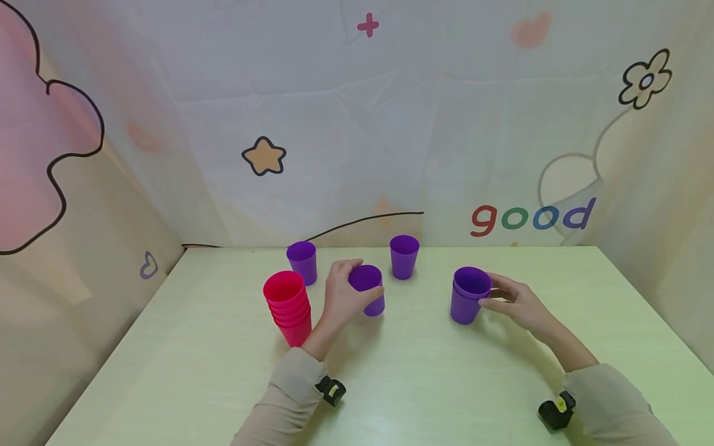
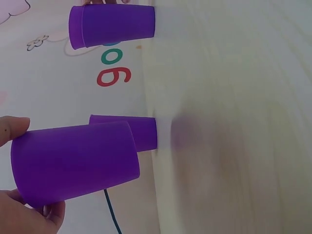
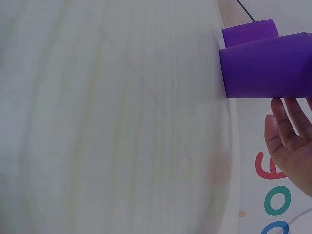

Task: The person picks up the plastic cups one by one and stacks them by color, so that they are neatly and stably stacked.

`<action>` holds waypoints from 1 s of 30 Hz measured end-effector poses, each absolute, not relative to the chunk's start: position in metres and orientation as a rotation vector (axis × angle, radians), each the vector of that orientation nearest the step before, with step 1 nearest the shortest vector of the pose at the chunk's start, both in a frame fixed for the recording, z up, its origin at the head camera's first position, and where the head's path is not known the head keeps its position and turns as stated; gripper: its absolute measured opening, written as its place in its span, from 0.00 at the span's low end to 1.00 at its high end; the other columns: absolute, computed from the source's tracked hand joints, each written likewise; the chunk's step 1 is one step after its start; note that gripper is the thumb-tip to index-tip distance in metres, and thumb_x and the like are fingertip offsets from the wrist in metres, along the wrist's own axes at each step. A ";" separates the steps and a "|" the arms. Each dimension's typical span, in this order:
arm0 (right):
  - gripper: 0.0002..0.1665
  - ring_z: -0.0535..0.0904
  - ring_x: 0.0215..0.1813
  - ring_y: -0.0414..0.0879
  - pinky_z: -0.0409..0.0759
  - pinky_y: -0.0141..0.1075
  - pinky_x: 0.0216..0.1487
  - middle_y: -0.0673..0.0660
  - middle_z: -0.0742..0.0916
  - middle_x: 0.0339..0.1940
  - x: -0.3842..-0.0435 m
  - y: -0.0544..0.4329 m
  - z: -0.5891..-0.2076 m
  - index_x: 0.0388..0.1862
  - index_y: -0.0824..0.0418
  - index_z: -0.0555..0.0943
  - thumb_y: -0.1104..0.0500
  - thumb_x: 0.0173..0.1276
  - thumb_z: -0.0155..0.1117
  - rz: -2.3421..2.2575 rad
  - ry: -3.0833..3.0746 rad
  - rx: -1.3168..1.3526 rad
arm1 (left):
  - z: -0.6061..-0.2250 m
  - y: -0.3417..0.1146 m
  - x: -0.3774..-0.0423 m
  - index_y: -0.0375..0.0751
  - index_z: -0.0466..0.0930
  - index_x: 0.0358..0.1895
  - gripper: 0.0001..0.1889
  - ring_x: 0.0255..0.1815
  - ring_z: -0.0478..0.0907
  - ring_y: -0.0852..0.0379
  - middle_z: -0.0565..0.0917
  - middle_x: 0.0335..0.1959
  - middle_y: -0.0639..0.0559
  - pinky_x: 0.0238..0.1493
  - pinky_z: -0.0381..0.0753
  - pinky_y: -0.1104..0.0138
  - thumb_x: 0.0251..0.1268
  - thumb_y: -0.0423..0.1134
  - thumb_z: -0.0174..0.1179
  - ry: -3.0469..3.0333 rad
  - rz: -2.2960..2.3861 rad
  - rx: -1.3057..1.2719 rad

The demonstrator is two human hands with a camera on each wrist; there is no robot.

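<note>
My left hand (image 1: 344, 296) grips a purple cup (image 1: 372, 303) by its sides near the rim. In the left wrist view this cup (image 2: 78, 163) is held a little above the table, its base towards the tabletop. On the right, two nested purple cups (image 1: 464, 308) stand upright on the table. My right hand (image 1: 515, 303) holds them near the rims, thumb in front and fingers at the far side. The right wrist view shows several fingers (image 3: 282, 122) against the side of the cups (image 3: 268, 68). The palm side of the left hand is mostly hidden.
A stack of pinkish-red cups (image 1: 287, 310) stands left of my left hand, close to the forearm. Two single purple cups stand farther back, one at the left (image 1: 304, 266) and one near the middle (image 1: 404, 260). A printed curtain (image 1: 334, 155) borders the pale table (image 1: 413, 384).
</note>
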State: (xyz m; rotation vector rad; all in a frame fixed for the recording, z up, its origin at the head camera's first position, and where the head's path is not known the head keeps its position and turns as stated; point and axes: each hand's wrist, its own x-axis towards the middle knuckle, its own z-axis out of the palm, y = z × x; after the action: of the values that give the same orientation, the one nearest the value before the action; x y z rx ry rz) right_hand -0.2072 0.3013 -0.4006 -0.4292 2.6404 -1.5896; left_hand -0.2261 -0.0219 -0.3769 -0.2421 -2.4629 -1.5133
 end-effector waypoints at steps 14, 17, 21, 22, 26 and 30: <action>0.33 0.73 0.52 0.48 0.74 0.29 0.45 0.69 0.73 0.58 -0.207 0.303 -0.399 0.65 0.69 0.61 0.59 0.64 0.60 -1.595 2.657 -0.465 | -0.365 -0.011 -0.226 0.38 0.75 0.54 0.30 0.49 0.69 0.47 0.69 0.49 0.45 0.45 0.75 0.57 0.42 0.41 0.69 -2.505 -1.550 -0.347; 0.33 0.74 0.50 0.39 0.75 0.29 0.45 0.70 0.72 0.58 -0.206 0.304 -0.399 0.66 0.68 0.61 0.59 0.65 0.58 -1.626 2.660 -0.484 | -0.365 -0.009 -0.227 0.38 0.75 0.54 0.30 0.49 0.69 0.47 0.70 0.49 0.45 0.45 0.75 0.57 0.42 0.41 0.69 -2.508 -1.545 -0.358; 0.31 0.73 0.48 0.32 0.76 0.29 0.44 0.70 0.71 0.59 -0.206 0.307 -0.399 0.66 0.68 0.60 0.59 0.67 0.56 -1.669 2.651 -0.512 | -0.365 -0.008 -0.228 0.38 0.75 0.53 0.30 0.49 0.69 0.47 0.70 0.48 0.45 0.45 0.75 0.58 0.41 0.41 0.70 -2.497 -1.539 -0.379; 0.31 0.74 0.48 0.31 0.76 0.28 0.44 0.67 0.72 0.59 -0.206 0.308 -0.398 0.66 0.68 0.61 0.59 0.67 0.55 -1.677 2.654 -0.515 | -0.364 -0.007 -0.228 0.38 0.75 0.53 0.30 0.49 0.69 0.47 0.70 0.48 0.45 0.45 0.75 0.58 0.41 0.41 0.71 -2.491 -1.537 -0.388; 0.28 0.76 0.47 0.31 0.77 0.30 0.42 0.48 0.77 0.53 -0.206 0.310 -0.398 0.63 0.70 0.63 0.59 0.68 0.54 -1.716 2.660 -0.530 | -0.363 -0.006 -0.228 0.37 0.75 0.53 0.30 0.49 0.69 0.48 0.70 0.47 0.46 0.45 0.75 0.58 0.41 0.41 0.71 -2.479 -1.540 -0.416; 0.27 0.77 0.45 0.32 0.78 0.30 0.41 0.38 0.77 0.49 -0.207 0.311 -0.398 0.62 0.71 0.65 0.59 0.68 0.54 -1.730 2.664 -0.538 | -0.359 -0.003 -0.228 0.37 0.75 0.53 0.30 0.49 0.69 0.48 0.70 0.47 0.46 0.45 0.75 0.58 0.41 0.41 0.71 -2.478 -1.557 -0.439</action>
State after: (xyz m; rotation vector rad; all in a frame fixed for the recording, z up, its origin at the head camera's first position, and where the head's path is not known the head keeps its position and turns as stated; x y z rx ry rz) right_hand -0.2066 0.3110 -0.3979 -0.5382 2.6636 -1.7297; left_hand -0.2282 -0.0026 -0.3588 -0.4392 -2.4778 -1.5570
